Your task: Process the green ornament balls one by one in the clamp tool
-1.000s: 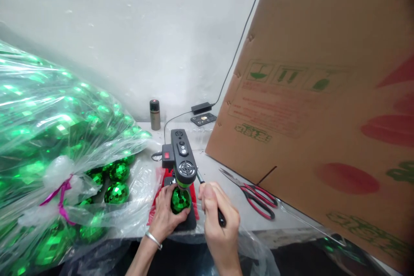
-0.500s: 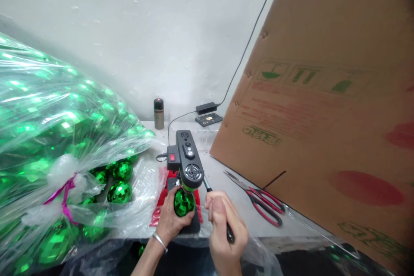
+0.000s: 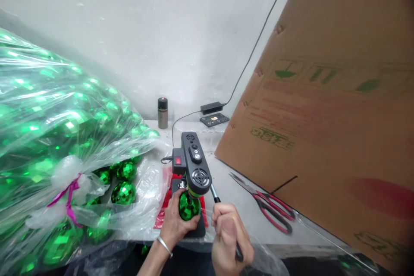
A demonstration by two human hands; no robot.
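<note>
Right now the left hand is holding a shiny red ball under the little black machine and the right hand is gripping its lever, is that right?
Not quite. The ball is green, not red, as the head view shows. The rest holds: the left hand holds it under the little black machine, and the right hand grips the lever.

1. My left hand (image 3: 176,224) lies low in front of me, fingers curled in a cupping grip, thumb out to the right, wrist bent up.
2. My right hand (image 3: 230,235) is a closed fist just beside it, thumb on top, knuckles raised.
</note>
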